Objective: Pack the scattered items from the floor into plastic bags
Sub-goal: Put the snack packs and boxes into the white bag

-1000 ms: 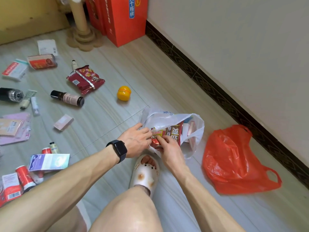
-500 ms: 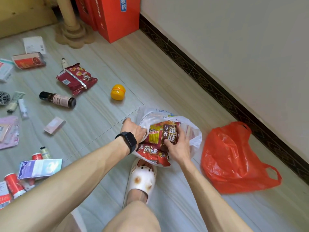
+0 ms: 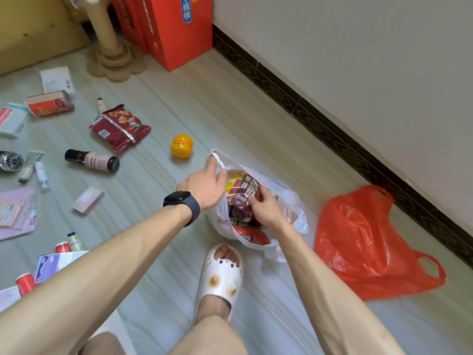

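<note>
A white plastic bag (image 3: 294,201) stands open on the floor in front of my foot. My left hand (image 3: 204,187) holds its left handle up, a finger hooked through the loop. My right hand (image 3: 266,208) is inside the bag's mouth, gripping a red and yellow snack packet (image 3: 240,187). More red packets (image 3: 253,235) lie lower in the bag. On the floor to the left lie a red chip bag (image 3: 119,126), a yellow round container (image 3: 182,146) and a dark bottle (image 3: 92,160).
An orange plastic bag (image 3: 363,242) lies crumpled to the right by the wall. Several small boxes, tubes and cans are scattered at the left, among them a pink box (image 3: 88,199). Red cartons (image 3: 176,29) and a cardboard post (image 3: 107,42) stand at the back. My slippered foot (image 3: 222,275) is below the white bag.
My left hand has shifted from the bag's rim to lift its handle. My right hand has pushed the snack packet deeper into the white bag. The view has drifted slightly.
</note>
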Action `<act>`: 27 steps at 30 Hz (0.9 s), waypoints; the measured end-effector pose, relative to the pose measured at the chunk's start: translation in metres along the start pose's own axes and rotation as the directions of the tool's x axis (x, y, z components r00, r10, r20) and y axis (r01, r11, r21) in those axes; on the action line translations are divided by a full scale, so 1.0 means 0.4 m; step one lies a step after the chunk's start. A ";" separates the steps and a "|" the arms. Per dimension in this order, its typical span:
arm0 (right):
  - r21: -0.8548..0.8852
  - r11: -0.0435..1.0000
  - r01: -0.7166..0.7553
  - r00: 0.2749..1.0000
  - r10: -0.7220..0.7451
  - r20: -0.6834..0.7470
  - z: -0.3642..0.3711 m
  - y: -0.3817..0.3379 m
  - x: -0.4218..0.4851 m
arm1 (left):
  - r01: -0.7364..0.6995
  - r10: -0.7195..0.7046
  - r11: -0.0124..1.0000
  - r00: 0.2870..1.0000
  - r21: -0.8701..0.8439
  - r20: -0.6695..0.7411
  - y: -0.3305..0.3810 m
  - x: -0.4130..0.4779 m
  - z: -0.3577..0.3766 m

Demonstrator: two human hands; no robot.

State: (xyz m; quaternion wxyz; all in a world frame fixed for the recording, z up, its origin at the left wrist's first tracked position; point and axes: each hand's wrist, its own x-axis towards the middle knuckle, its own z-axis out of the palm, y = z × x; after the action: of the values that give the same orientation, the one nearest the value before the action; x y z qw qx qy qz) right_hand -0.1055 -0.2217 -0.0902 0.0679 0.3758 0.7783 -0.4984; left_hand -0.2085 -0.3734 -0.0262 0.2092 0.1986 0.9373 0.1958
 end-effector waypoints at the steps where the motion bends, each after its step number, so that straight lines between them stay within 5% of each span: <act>1: -0.098 0.995 0.036 0.999 -0.035 0.016 -0.013 0.011 -0.010 | 0.034 -0.033 0.995 0.999 -0.095 0.004 0.011 -0.005 0.010; 4: -0.171 0.984 0.054 0.967 -0.094 -0.238 -0.067 0.052 -0.073 | 0.105 -0.100 0.928 0.994 -0.357 0.031 0.039 -0.015 0.027; 7: -0.390 0.919 -0.054 0.861 -0.155 -0.485 -0.093 0.142 -0.163 | 0.146 -0.122 0.823 0.989 -0.548 0.080 0.067 -0.025 0.032; 9: -0.429 0.858 -0.282 0.856 0.023 -0.516 -0.093 0.210 -0.204 | 0.169 -0.147 0.789 0.985 -0.590 0.086 0.085 -0.028 0.029; 12: -0.241 0.831 -0.502 0.849 0.422 -0.317 -0.096 0.268 -0.222 | 0.166 -0.143 0.749 0.986 -0.642 0.088 0.101 -0.048 -0.001; 15: 0.014 0.930 -0.368 0.911 0.364 -0.193 -0.126 0.201 -0.243 | 0.156 -0.132 0.762 0.988 -0.628 0.085 0.091 -0.081 -0.055; 17: 0.207 0.955 -0.213 0.930 0.263 -0.257 -0.172 0.084 -0.247 | 0.196 -0.184 0.732 0.979 -0.653 0.088 0.088 -0.101 -0.106; 21: 0.552 0.821 0.145 0.933 0.072 -0.352 -0.327 -0.181 -0.270 | 0.225 -0.293 0.661 0.956 -0.715 0.030 0.096 -0.137 -0.222; 24: 0.427 0.886 0.178 0.955 -0.050 -0.293 -0.381 -0.254 -0.286 | 0.213 -0.265 0.566 0.962 -0.797 0.069 0.103 -0.155 -0.309; 27: 0.158 0.987 0.028 0.984 0.001 -0.177 -0.377 -0.244 -0.290 | 0.263 -0.233 0.620 0.961 -0.739 0.147 0.090 -0.191 -0.340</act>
State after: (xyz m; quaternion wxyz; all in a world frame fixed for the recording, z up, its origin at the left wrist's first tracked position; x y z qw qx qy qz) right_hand -0.0465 -0.1784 0.1109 -0.0352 0.4175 0.7415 -0.5241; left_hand -0.1984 -0.4163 0.1277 0.3143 -0.0333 0.7859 0.5315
